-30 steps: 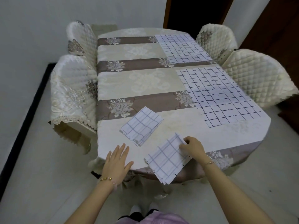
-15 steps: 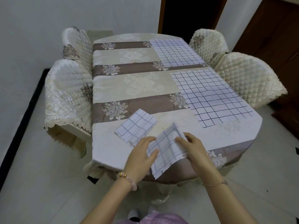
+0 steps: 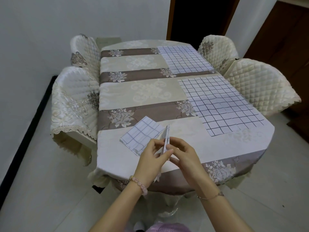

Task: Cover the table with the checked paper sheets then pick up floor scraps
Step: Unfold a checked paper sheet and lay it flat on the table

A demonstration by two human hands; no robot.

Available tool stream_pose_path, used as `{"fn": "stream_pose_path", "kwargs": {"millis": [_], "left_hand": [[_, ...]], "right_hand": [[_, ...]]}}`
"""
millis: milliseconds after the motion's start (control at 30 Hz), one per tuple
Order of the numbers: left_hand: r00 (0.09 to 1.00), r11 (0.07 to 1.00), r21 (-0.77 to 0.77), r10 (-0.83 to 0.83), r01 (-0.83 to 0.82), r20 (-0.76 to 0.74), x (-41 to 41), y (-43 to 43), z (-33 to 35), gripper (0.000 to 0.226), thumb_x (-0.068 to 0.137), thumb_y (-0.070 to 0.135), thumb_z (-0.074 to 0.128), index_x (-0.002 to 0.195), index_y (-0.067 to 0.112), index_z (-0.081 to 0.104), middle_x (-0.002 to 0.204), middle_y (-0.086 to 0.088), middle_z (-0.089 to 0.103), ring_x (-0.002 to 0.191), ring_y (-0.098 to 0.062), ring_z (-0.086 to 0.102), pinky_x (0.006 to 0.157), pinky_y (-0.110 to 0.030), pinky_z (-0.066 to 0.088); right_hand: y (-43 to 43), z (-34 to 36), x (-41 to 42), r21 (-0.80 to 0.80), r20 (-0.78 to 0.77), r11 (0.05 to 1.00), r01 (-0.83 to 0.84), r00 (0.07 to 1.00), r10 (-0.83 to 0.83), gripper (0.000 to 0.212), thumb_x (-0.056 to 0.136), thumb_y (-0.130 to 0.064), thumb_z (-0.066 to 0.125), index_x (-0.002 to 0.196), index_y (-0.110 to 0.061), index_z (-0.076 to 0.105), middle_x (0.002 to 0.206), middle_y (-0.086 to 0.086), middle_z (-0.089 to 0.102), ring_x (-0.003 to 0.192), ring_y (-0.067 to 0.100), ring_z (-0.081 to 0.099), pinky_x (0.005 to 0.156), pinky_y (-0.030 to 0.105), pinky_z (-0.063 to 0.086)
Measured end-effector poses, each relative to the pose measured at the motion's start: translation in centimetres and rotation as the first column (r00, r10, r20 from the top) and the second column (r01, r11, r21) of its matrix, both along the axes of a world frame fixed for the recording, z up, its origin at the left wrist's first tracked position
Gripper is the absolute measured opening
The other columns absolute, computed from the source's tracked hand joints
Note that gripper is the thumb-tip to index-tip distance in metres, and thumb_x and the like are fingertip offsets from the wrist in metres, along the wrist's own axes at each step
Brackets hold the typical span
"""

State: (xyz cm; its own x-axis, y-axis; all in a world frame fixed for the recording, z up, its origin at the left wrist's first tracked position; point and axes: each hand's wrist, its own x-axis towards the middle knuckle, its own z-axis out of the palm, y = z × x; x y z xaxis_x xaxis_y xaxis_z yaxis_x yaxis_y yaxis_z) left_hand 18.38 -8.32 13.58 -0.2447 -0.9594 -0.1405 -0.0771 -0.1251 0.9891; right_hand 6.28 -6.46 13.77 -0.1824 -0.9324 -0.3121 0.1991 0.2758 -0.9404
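- Pale floor tiles (image 3: pixel 41 190) and white walls surround an oval table (image 3: pixel 217 148). It wears a striped floral tablecloth (image 3: pixel 133 94). Quilted chair covers (image 3: pixel 260 86) flank it left and right, and a dark doorway (image 3: pixel 197 17) stands at the far end.
- Two unfolded checked sheets lie flat on the right half, the far sheet (image 3: pixel 184 59) and the near sheet (image 3: pixel 222 104), slightly apart.
- One folded sheet on the table (image 3: pixel 142 134) rests near left, just beside the hands.
- The held folded sheet (image 3: pixel 167 139) stands edge-on above the near table edge. The left hand (image 3: pixel 150 158) and the right hand (image 3: pixel 184 156) pinch it between them, fingers curled on the paper.
- Handling, as judged: the paper is light, thin and limp, creased and easily torn. It is best taken at opposite free edges, opened, then smoothed flat.
- The satin-like cloth probably lets laid sheets slide.
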Motion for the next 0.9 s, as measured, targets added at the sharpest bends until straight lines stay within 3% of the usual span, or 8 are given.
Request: {"fn": "stream_pose_path", "kwargs": {"millis": [100,200,300,467,667,733,833,900], "left_hand": [[0.999,0.999,0.01,0.037,-0.037,-0.025,0.5,-0.5,0.1,0.006,0.089,0.011,0.059,0.082,0.01,0.059,0.096,0.009,0.068,0.089,0.002,0.064,0.075,-0.013,0.051],[0.995,0.994,0.025,0.103,-0.103,-0.014,1.4,-1.3,0.2,0.016,0.09,0.01,0.055,0.075,0.014,0.056,0.071,0.003,0.057,0.067,-0.005,0.055,0.068,-0.021,0.048],[0.984,0.983,0.039,0.178,-0.177,-0.023,2.8,-2.3,0.0,0.011,0.091,0.013,0.055,0.08,0.015,0.055,0.073,-0.008,0.049,0.073,-0.018,0.047,0.07,-0.035,0.044],[0.953,0.952,-0.046,0.301,-0.303,-0.036,5.4,-4.3,0.5,0.009,0.091,0.015,0.056,0.082,0.019,0.058,0.079,-0.006,0.057,0.077,-0.018,0.05,0.071,-0.031,0.042],[0.959,0.957,-0.063,0.282,-0.282,-0.013,6.5,-5.9,0.4,0.015,0.09,0.021,0.058,0.076,0.018,0.057,0.058,-0.006,0.04,0.061,-0.02,0.032,0.056,-0.028,0.028],[0.972,0.972,-0.018,0.235,-0.236,-0.016,6.2,-5.9,0.2,0.015,0.091,0.022,0.057,0.088,0.008,0.058,0.072,-0.012,0.051,0.07,-0.022,0.044,0.064,-0.031,0.035],[0.99,0.968,0.213,0.142,-0.134,-0.021,6.1,-5.2,-0.8,0.029,0.092,0.022,0.055,0.115,0.004,0.056,0.112,-0.007,0.06,0.099,-0.023,0.058,0.086,-0.036,0.047],[0.999,0.939,0.342,0.044,-0.034,-0.023,6.5,-4.3,-2.0,0.02,0.091,0.019,0.056,0.109,0.011,0.061,0.112,-0.009,0.068,0.091,-0.018,0.067,0.077,-0.032,0.055]], "right_hand": [[-0.5,0.1,-0.1,0.017,-0.058,1.0,0.001,0.998,0.0,0.01,0.085,-0.011,0.064,0.094,-0.009,0.067,0.098,0.006,0.069,0.093,0.019,0.068,0.086,0.031,0.056],[-0.9,0.2,-0.5,0.024,-0.089,1.0,-0.007,0.996,0.01,0.009,0.085,-0.008,0.06,0.077,-0.012,0.063,0.077,0.0,0.06,0.076,0.016,0.057,0.073,0.028,0.053],[-1.2,0.5,-1.7,0.022,-0.069,0.999,0.042,0.997,-0.041,0.014,0.087,-0.008,0.056,0.076,-0.016,0.058,0.071,-0.003,0.053,0.069,0.013,0.047,0.062,0.024,0.042],[-1.3,1.0,-4.5,-0.024,-0.094,0.995,0.099,0.99,-0.101,0.009,0.085,-0.014,0.063,0.077,-0.017,0.066,0.074,-0.003,0.064,0.07,0.014,0.055,0.059,0.025,0.041],[-2.4,1.4,-6.3,-0.044,-0.199,0.992,0.115,0.972,-0.121,0.008,0.082,-0.019,0.069,0.075,-0.023,0.073,0.078,-0.008,0.073,0.075,0.013,0.065,0.072,0.027,0.052],[-2.6,1.0,-6.3,-0.048,-0.217,0.991,0.126,0.967,-0.133,0.011,0.083,-0.019,0.068,0.074,-0.024,0.072,0.076,-0.011,0.072,0.074,0.011,0.064,0.07,0.025,0.052],[-2.9,-0.1,-6.5,-0.052,-0.218,0.989,0.14,0.965,-0.148,0.009,0.086,-0.017,0.064,0.079,-0.021,0.069,0.082,-0.007,0.07,0.075,0.01,0.063,0.061,0.017,0.052],[-3.1,-1.1,-6.8,-0.032,-0.225,0.988,0.149,0.962,-0.152,0.008,0.087,-0.016,0.063,0.082,-0.019,0.068,0.087,-0.002,0.069,0.076,0.011,0.062,0.056,0.013,0.052]]}}
